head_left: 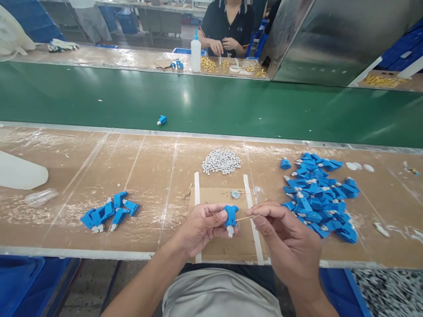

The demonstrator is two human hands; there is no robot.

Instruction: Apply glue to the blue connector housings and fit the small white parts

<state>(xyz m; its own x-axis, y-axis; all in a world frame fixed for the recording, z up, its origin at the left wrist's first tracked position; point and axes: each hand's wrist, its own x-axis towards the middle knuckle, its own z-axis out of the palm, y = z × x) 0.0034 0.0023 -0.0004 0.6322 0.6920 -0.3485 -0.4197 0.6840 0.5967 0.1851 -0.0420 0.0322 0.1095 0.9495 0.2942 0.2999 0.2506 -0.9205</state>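
Observation:
Between the thumb and fingers of my left hand (206,224) is a small blue plastic part (230,215) with a white tip pointing down. My right hand (291,242) pinches a thin wooden stick (243,218), its far end at the side of the blue part; whether it touches is too small to tell. Both hands are above a cardboard sheet (224,251) taped to the table. On that sheet, another stick with a pale blob (235,194) on its end lies beyond my hands. A heap of small grey-white pieces (221,161) sits past the sheet.
A large pile of blue parts (317,193) lies at right, a smaller group (110,211) at left. Beyond runs a green conveyor belt (132,99) carrying one blue part (161,119). Across it, a person (228,31) works by a white bottle (195,53) and gold pieces (207,64).

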